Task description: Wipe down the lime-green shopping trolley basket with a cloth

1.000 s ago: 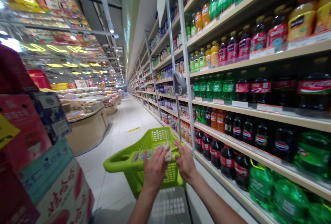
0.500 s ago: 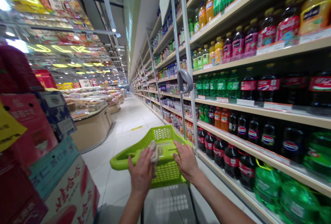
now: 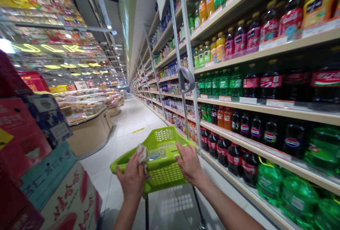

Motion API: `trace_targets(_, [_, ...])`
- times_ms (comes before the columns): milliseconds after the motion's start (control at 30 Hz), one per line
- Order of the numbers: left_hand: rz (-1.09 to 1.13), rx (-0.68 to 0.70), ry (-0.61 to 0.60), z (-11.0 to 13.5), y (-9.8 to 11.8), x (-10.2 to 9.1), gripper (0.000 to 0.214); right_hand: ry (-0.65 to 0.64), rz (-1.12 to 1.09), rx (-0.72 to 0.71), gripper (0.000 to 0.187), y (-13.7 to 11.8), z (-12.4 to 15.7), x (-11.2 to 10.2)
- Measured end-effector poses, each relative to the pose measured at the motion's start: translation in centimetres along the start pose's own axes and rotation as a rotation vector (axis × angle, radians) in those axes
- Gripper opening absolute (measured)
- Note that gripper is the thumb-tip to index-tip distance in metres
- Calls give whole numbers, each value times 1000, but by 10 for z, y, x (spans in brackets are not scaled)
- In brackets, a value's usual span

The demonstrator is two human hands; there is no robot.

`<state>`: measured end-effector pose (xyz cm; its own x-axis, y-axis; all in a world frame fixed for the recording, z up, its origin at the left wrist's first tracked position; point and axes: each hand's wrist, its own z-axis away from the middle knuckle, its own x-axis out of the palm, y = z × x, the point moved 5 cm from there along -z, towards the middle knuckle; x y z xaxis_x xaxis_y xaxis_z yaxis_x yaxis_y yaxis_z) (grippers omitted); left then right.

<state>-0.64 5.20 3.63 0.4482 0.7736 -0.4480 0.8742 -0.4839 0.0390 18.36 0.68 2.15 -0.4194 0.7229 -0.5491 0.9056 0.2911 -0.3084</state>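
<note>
A green shopping cart [image 3: 164, 177] with a perforated basket stands in front of me in the aisle. My left hand [image 3: 132, 177] is closed over a crumpled, pale cloth [image 3: 142, 155], pressed on the left part of the cart's handle side. On the right part of the same rim, my right hand [image 3: 189, 162] is wrapped over the edge, with its thumb on the near side. A label [image 3: 156, 154] shows on the cart between the two hands. The palms and the undersides of the fingers are hidden.
Shelves [image 3: 265, 106] of bottled drinks run along the right side, with a ladder [image 3: 183, 81] standing against them. Stacked cartons [image 3: 66, 201] rise close on the left. Farther along is a rounded display counter [image 3: 91, 134]. Pale floor tiles [image 3: 127, 116] stretch ahead between them.
My left hand has slid left along the cart's handle side with the cloth, uncovering the label. My right hand keeps its place on the rim. The view has shifted slightly.
</note>
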Motion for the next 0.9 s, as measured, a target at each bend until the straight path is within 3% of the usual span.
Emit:
trace_targets(67, [-4,-35,3,0,6,1,33,17,3,3,46,-1,1,1])
trace_targets(167, [91,185,-82,1,55,11,32,47,-4,-12,48,-3,3,2])
trace_targets(233, [131,288,-107,3,73,13,31,58,3,-26,48,-1,4,1])
trace_targets(267, [132,299,-99,3,71,12,31,58,10,-31,48,0,4,0])
trace_targets(333, [91,231,-63,2,45,7,31,48,22,-35,47,3,4,-2])
trace_targets(400, [5,60,-2,0,10,0,31,46,34,-25,46,5,4,-3])
trace_targets(467, [-41,-39,29,0,-5,-4,33,65,49,0,46,5,4,-3])
trace_targets(533, [-7,25,-2,1,14,-1,33,88,58,11,45,4,4,-3])
trace_targets(633, [113,213,-46,4,64,5,34,93,44,-22,45,3,5,-2])
trace_targets(700, [143,245,-55,6,70,5,34,79,29,-42,45,4,6,-3])
trace_targets(800, [66,117,-64,7,25,-1,36,53,11,-42,45,7,7,-6])
trace_targets(900, [-52,-155,-32,7,-25,-10,35,49,1,-20,45,5,7,-7])
